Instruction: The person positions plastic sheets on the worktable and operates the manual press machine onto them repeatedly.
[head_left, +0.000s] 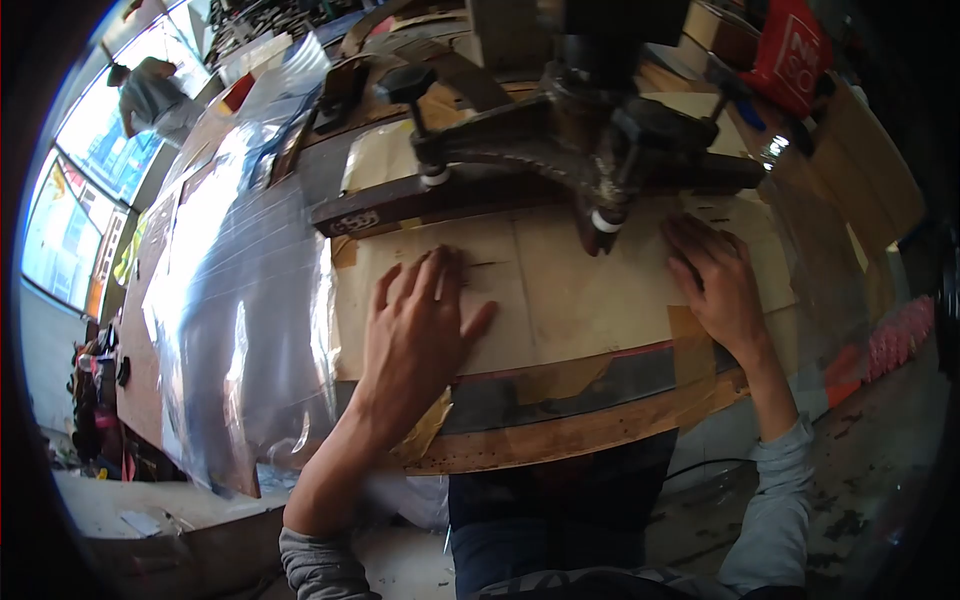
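Observation:
My left hand [418,318] lies palm down on a pale cream board [570,300], fingers apart, on its left part. Flat on the right part of the same board rests my right hand [712,275], its fingers spread and nothing in them. Between and beyond the hands stands a dark metal machine head [600,130] with arms reaching to both sides. Its pointed lower end is over the board. A dark bar [480,195] runs across the board just past my fingertips. Brown tape [695,350] covers part of the near edge.
Clear plastic sheeting [250,300] hangs over the table's left side. A red bag [792,60] and cardboard [865,160] are at the right. Pink bubbly material [902,338] lies at the far right. Another person [158,98] is by the windows, far left.

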